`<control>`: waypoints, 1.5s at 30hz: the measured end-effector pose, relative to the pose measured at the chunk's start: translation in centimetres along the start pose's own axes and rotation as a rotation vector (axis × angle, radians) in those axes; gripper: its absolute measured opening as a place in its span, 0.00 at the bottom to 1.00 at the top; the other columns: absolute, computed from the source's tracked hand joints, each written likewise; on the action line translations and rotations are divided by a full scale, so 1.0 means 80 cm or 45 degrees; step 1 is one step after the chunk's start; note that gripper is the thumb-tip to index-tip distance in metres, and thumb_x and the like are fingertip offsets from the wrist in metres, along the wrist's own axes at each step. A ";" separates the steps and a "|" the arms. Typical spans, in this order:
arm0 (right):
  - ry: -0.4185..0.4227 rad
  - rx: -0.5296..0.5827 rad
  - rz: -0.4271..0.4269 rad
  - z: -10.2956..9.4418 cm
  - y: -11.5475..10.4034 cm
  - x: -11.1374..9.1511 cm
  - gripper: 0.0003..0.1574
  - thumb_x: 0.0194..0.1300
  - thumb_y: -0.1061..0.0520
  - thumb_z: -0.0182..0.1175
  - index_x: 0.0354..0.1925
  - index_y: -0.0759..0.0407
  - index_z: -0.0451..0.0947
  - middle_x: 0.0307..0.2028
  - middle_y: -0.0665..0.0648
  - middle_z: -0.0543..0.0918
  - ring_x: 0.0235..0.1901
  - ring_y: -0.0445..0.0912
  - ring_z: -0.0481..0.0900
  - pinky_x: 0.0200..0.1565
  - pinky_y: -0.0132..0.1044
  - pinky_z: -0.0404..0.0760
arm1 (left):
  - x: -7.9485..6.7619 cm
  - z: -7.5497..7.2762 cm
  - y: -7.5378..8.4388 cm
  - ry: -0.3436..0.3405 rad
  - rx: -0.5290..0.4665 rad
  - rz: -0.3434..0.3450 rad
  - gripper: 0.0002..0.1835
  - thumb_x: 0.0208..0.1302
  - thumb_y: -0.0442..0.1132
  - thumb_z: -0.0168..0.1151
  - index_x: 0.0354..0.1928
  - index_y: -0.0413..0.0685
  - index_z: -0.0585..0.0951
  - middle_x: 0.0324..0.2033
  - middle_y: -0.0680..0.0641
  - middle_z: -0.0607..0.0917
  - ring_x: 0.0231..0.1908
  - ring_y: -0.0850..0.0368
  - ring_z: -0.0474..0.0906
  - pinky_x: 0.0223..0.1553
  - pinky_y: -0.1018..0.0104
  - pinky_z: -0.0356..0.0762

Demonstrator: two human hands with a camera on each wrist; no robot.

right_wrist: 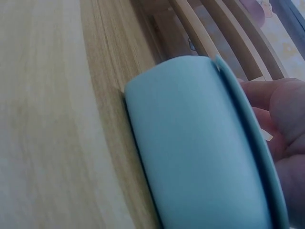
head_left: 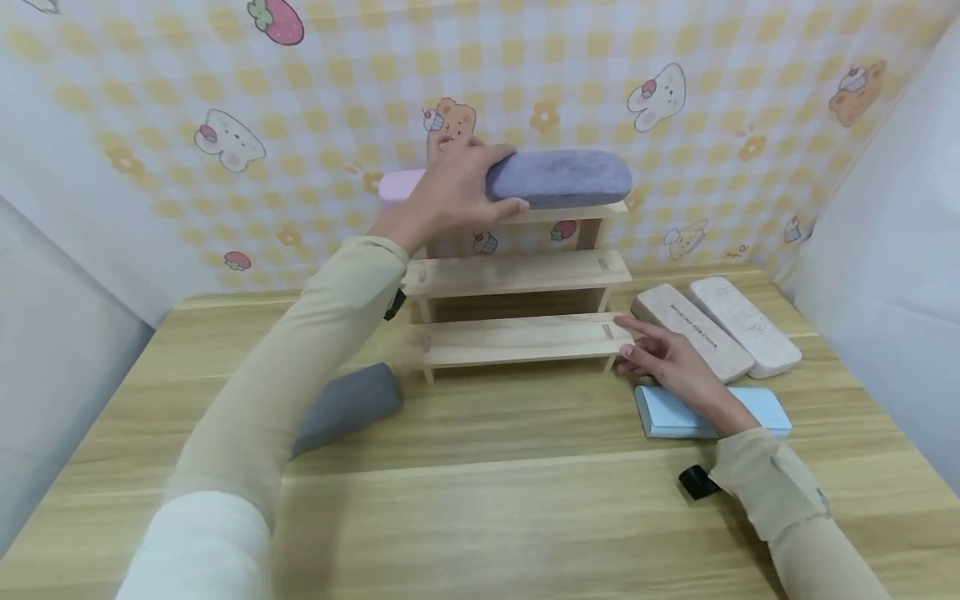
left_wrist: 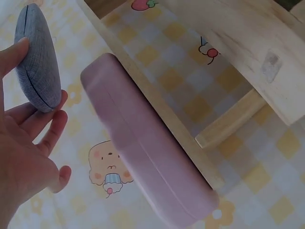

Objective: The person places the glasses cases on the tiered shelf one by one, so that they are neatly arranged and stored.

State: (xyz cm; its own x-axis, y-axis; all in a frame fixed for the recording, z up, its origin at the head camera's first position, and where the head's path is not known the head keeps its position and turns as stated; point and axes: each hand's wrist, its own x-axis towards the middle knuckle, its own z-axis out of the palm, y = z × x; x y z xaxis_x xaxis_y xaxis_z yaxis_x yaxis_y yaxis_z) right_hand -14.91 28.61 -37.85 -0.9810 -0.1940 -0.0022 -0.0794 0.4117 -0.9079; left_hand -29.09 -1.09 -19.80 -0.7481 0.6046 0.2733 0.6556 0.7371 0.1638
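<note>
My left hand (head_left: 457,187) grips one end of a blue-grey glasses case (head_left: 562,177) at the top tier of a small wooden step rack (head_left: 517,275). In the left wrist view, the thumb lies on one face of this case and the fingertips are at its lower edge. A pink glasses case (left_wrist: 147,143) lies on the top tier beside it, partly covered by the hand in the head view. My right hand (head_left: 667,358) holds the right end of the rack's bottom tier, index finger on top and thumb at the front edge.
A light blue case (head_left: 720,412) lies just below the right hand. Behind it are a beige case (head_left: 693,332) with lettering and a white case (head_left: 745,327). A dark grey case (head_left: 348,408) sits left of the rack, partly behind the left sleeve. Patterned cloth hangs behind the rack.
</note>
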 end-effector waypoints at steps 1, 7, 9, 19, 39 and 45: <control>0.001 0.001 -0.004 -0.001 0.000 0.000 0.34 0.69 0.56 0.52 0.69 0.59 0.56 0.39 0.69 0.81 0.36 0.49 0.82 0.39 0.36 0.80 | 0.004 0.001 0.001 -0.003 0.005 0.000 0.42 0.55 0.66 0.56 0.68 0.52 0.64 0.58 0.50 0.73 0.64 0.54 0.56 0.63 0.49 0.31; 0.006 -0.008 -0.004 -0.002 0.000 -0.002 0.33 0.70 0.56 0.52 0.69 0.60 0.56 0.38 0.68 0.81 0.36 0.48 0.82 0.38 0.37 0.80 | 0.025 0.014 0.009 -0.042 0.073 0.067 0.42 0.57 0.66 0.55 0.68 0.52 0.63 0.57 0.50 0.74 0.59 0.54 0.61 0.64 0.50 0.28; 0.005 -0.007 -0.007 -0.001 0.001 -0.001 0.33 0.70 0.56 0.52 0.69 0.60 0.56 0.38 0.69 0.81 0.36 0.48 0.82 0.38 0.37 0.80 | 0.030 0.017 0.012 -0.049 0.097 0.073 0.41 0.57 0.65 0.55 0.68 0.51 0.63 0.56 0.50 0.74 0.58 0.54 0.61 0.64 0.50 0.28; -0.015 -0.035 -0.010 0.006 0.000 0.002 0.33 0.70 0.55 0.52 0.69 0.58 0.57 0.40 0.67 0.81 0.37 0.50 0.82 0.39 0.37 0.80 | 0.038 0.022 0.004 -0.157 0.150 0.058 0.38 0.61 0.61 0.53 0.69 0.49 0.61 0.60 0.49 0.71 0.62 0.51 0.58 0.63 0.45 0.24; 0.012 -0.096 -0.014 0.008 0.000 0.000 0.33 0.70 0.53 0.52 0.69 0.57 0.57 0.38 0.66 0.82 0.37 0.50 0.82 0.38 0.36 0.79 | 0.054 0.039 0.000 -0.231 0.251 0.052 0.34 0.63 0.62 0.51 0.66 0.50 0.64 0.57 0.52 0.75 0.63 0.53 0.52 0.60 0.40 0.18; 0.030 -0.098 -0.036 0.005 -0.001 -0.001 0.32 0.70 0.55 0.52 0.69 0.57 0.58 0.38 0.67 0.82 0.37 0.49 0.82 0.37 0.35 0.80 | 0.058 0.035 0.003 -0.282 0.177 -0.006 0.40 0.61 0.63 0.53 0.71 0.53 0.56 0.64 0.53 0.67 0.65 0.53 0.53 0.60 0.40 0.17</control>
State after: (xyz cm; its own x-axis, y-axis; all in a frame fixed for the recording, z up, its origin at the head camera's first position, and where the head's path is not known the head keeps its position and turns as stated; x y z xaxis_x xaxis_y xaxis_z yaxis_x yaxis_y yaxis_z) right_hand -14.73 28.22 -37.98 -0.9820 -0.1861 0.0336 -0.1197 0.4740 -0.8723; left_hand -32.68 2.72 -21.18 -0.7655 0.6410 0.0560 0.6430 0.7653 0.0286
